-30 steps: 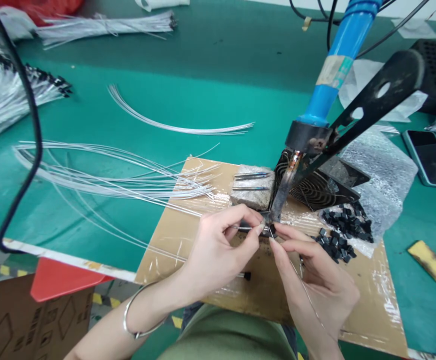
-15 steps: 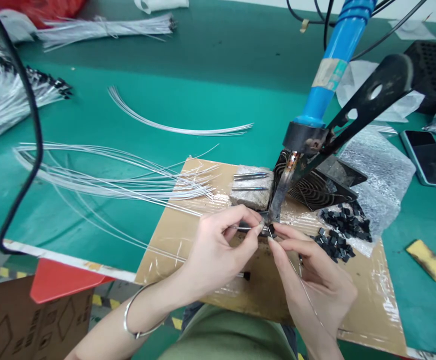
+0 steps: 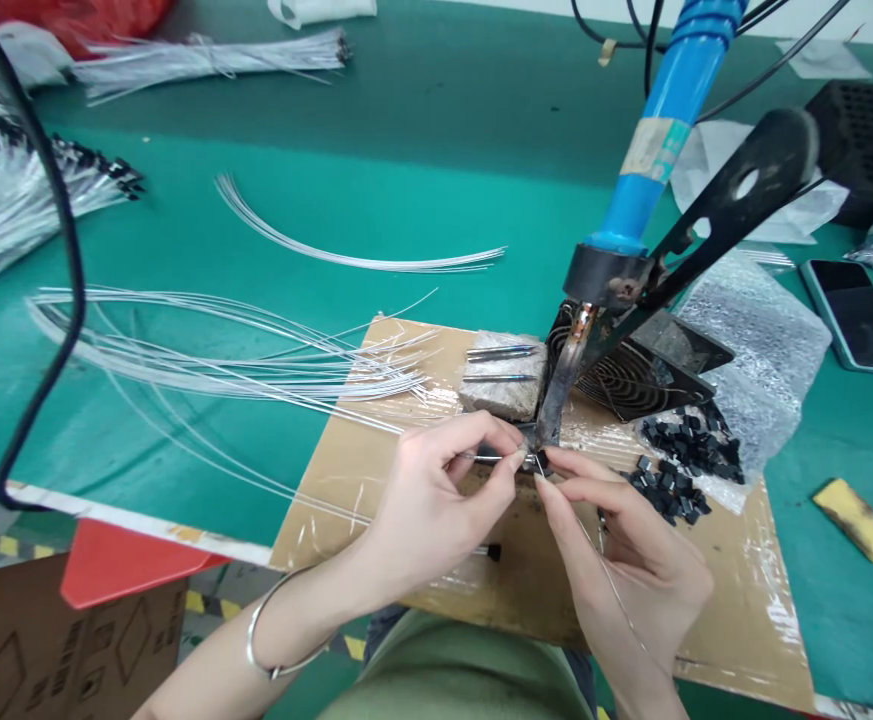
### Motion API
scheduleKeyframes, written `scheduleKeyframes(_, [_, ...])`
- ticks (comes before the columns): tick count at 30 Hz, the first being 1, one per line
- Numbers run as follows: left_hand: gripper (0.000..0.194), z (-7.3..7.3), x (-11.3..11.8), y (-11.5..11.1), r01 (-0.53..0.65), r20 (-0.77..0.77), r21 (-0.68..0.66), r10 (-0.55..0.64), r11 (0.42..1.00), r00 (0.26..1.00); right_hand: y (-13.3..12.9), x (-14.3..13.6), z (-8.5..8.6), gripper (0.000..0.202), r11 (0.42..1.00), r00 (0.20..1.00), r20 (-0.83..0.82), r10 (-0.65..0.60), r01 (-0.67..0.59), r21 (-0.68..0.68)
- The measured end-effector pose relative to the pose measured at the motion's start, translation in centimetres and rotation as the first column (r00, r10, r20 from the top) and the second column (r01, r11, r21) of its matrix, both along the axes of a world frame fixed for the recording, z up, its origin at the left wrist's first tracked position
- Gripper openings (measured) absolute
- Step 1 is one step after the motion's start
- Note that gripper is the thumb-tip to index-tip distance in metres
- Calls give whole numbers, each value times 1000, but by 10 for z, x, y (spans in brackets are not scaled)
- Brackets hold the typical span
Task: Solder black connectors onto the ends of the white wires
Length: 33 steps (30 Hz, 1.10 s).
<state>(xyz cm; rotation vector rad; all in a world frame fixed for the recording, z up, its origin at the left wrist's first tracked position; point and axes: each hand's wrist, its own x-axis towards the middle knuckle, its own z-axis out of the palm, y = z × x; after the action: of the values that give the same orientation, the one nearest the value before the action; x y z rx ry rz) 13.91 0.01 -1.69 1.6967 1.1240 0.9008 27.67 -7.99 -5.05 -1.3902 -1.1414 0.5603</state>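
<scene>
The left grip (image 3: 443, 495) pinches a slim piece (image 3: 487, 458), the right grip (image 3: 627, 535) fine wire (image 3: 619, 600); work seems midway, strands (image 3: 387, 386) left of both undone.

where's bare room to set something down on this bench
Bare green benchtop shows behind the curved bundle of thin white wires, and between the dark-screened phone and stained yellow rectangular sponge. Crowded: around the left hand and right hand, by the blue-handled soldering iron and small black pieces.
</scene>
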Motion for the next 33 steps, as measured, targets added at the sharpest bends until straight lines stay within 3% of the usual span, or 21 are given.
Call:
scheduleKeyframes(16, [15, -1, -1, -1, 7, -12, 64, -6, 998, 1000, 2, 1, 0, 22, 1000, 1000, 23, -1, 2, -7])
scheduleKeyframes(25, [14, -6, -1, -2, 7, -50, -31, -9, 1000, 999, 0, 0, -1, 13, 999, 1000, -4, 10, -10, -31])
scheduleKeyframes(27, [13, -9, -4, -3, 1, -65, -45, -4, 999, 998, -1, 2, 0, 8, 998, 998, -32, -45, 43, -51])
scheduleKeyframes(30, [12, -12, -9, -8, -19, -111, -32, 15, 999, 994, -3, 11, 0, 8, 961, 963, -56, -263, 256, -104])
scheduleKeyframes(33, [14, -12, -17, -15, -13, -151, 28, 17, 1000, 988, -8, 24, -3, 22, 936, 936, -53, -347, 342, -85])
